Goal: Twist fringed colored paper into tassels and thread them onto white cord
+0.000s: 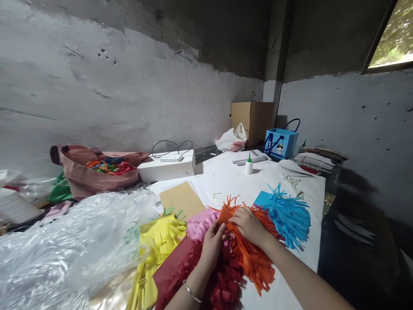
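Both hands are on a bundle of orange fringed paper (254, 267) in front of me. My left hand (213, 241), with a silver bangle on its wrist, pinches the bundle's left edge between thumb and fingers. Over the top of the same paper, my right hand (248, 221) curls its fingers. Dark red fringed paper (222, 275) lies beneath my left hand and forearm. Pink fringed paper (200, 224) shows just behind that hand. Yellow fringed paper (163, 234) is to the left, and blue fringed paper (287, 215) spreads to the right.
A glue bottle (248, 165) with a green tip stands on the white table covering (222, 176). Clear plastic (80, 241) heaps at left, before a pink bag (93, 172) and a white box (167, 165). Behind are a blue bag (280, 142) and a cardboard box (261, 120).
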{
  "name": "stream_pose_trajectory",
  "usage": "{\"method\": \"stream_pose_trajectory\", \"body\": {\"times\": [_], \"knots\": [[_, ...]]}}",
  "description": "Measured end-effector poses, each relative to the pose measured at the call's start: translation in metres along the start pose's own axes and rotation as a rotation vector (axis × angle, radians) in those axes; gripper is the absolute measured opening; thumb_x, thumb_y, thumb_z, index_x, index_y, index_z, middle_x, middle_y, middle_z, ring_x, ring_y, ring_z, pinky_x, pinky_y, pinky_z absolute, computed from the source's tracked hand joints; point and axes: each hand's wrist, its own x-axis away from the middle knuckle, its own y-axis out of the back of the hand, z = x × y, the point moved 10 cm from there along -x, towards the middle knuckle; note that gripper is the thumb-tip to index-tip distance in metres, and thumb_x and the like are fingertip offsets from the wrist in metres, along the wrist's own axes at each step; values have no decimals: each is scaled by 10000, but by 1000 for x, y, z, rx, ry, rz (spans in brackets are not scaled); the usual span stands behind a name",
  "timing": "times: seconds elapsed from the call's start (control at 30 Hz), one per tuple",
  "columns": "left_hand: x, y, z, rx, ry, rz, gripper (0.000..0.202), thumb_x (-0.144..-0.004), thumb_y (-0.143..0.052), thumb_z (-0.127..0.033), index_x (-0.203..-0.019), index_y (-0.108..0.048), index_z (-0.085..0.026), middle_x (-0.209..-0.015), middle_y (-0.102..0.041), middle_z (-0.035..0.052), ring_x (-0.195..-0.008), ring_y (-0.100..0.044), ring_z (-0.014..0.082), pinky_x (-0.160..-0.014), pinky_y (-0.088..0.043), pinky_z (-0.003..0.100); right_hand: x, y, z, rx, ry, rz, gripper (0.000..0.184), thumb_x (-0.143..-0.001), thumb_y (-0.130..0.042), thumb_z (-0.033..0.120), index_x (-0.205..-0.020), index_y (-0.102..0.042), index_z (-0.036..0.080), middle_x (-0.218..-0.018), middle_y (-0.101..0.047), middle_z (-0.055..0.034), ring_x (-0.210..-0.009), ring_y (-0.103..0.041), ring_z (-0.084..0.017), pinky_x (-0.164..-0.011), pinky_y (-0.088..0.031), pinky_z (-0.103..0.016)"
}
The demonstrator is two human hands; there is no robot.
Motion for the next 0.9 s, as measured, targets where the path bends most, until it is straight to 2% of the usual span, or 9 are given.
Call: {"method": "stream_pose_trajectory", "body": {"times": [0.07, 0.17, 0.23, 0.37, 0.43, 0.53, 0.63, 0.77, 0.9], "knots": [[1, 0, 0, -7, -7, 8, 481, -659, -839, -477, -1008, -734, -162, -898, -728, 46, -679, -629, 140, -614, -514, 242, 0, 4, -8, 15, -39, -13, 195, -895, -607, 56, -945, -738, 191, -896, -706, -58, -911, -611, -218, -877, -445, -381], [1, -1, 0, -24, -15, 15, 487, -669, -833, -483, -1016, -726, -159, -972, -742, 76, -762, -670, 180, -635, -525, 253, 0, 10, -16, 17, -90, -45, 181, -907, -596, 65, -922, -726, 190, -894, -698, -52, -896, -619, -209, -856, -449, -360], [1, 0, 1, -38, -19, 14, 496, -673, -827, -494, -1023, -720, -159, -973, -748, 83, -780, -682, 196, -641, -530, 261, 0, 12, -18, 9, -107, -61, 220, -911, -562, 47, -968, -715, 194, -932, -705, -54, -917, -629, -206, -856, -456, -351], [1, 3, 2, -65, -36, 9, 523, -686, -810, -516, -1062, -705, -167, -1005, -750, 91, -842, -695, 228, -675, -545, 289, -1, 12, -12, -7, -72, -49, 399, -890, -491, -4, -1172, -652, 227, -1055, -684, -52, -995, -617, -196, -899, -455, -336], [1, 3, 2, -76, -47, 11, 519, -695, -803, -516, -1064, -704, -165, -1025, -751, 98, -881, -698, 246, -705, -552, 307, -1, 9, -6, -6, -27, -10, 418, -870, -499, -15, -1162, -653, 241, -1040, -660, -39, -961, -605, -182, -871, -459, -301], [1, 4, 2, -92, -55, 15, 508, -715, -791, -505, -1082, -703, -165, -1028, -755, 102, -920, -698, 265, -748, -557, 335, 0, 5, 1, 15, 35, 60, 314, -859, -528, -5, -974, -700, 231, -995, -625, -31, -878, -574, -167, -787, -451, -262], [2, 4, 0, -101, -61, 15, 504, -724, -782, -503, -1095, -700, -171, -1019, -758, 96, -924, -697, 270, -758, -557, 346, 1, 4, 4, 47, 71, 101, 235, -862, -547, 25, -851, -700, 204, -967, -613, -40, -886, -546, -182, -830, -431, -302], [2, 3, 0, -103, -66, 20, 494, -725, -783, -491, -1089, -702, -168, -1014, -760, 96, -943, -693, 271, -774, -556, 346, 2, 7, 5, 55, 92, 121, 137, -880, -605, 124, -929, -711, 195, -970, -617, -43, -954, -551, -200, -970, -375, -389], [2, 5, 3, -99, -52, 9, 539, -716, -785, -490, -1144, -685, -178, -1111, -744, 105, -943, -696, 268, -776, -561, 355, 3, 5, 3, 26, 89, 148, 87, -925, -643, 226, -940, -729, 218, -949, -635, -20, -938, -581, -181, -980, -366, -395]]}}
